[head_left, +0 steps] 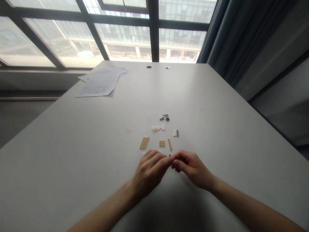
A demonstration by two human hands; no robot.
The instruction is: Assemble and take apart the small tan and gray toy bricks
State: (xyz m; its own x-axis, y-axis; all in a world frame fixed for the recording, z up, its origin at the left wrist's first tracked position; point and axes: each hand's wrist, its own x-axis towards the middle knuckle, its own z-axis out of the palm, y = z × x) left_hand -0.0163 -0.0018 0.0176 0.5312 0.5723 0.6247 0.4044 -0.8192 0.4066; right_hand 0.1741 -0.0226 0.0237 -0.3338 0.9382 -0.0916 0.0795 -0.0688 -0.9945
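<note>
My left hand (150, 170) and my right hand (190, 168) meet fingertip to fingertip just above the white table (72, 151), both with fingers curled in a pinch. A tiny dark piece (170, 155) shows between the fingertips; which hand grips it I cannot tell. Just beyond the hands lie tan building plates: a wide one (144, 142), a small square one (162, 143) and a narrow strip (170, 144). Farther off are cream pieces (158, 128), a white-and-grey piece (176, 132) and small dark grey pieces (164, 117).
Printed paper sheets (101, 82) lie at the table's far left. Two round cable holes (149, 67) sit near the far edge. A large window is behind the table, and a dark curtain (227, 38) hangs at the right.
</note>
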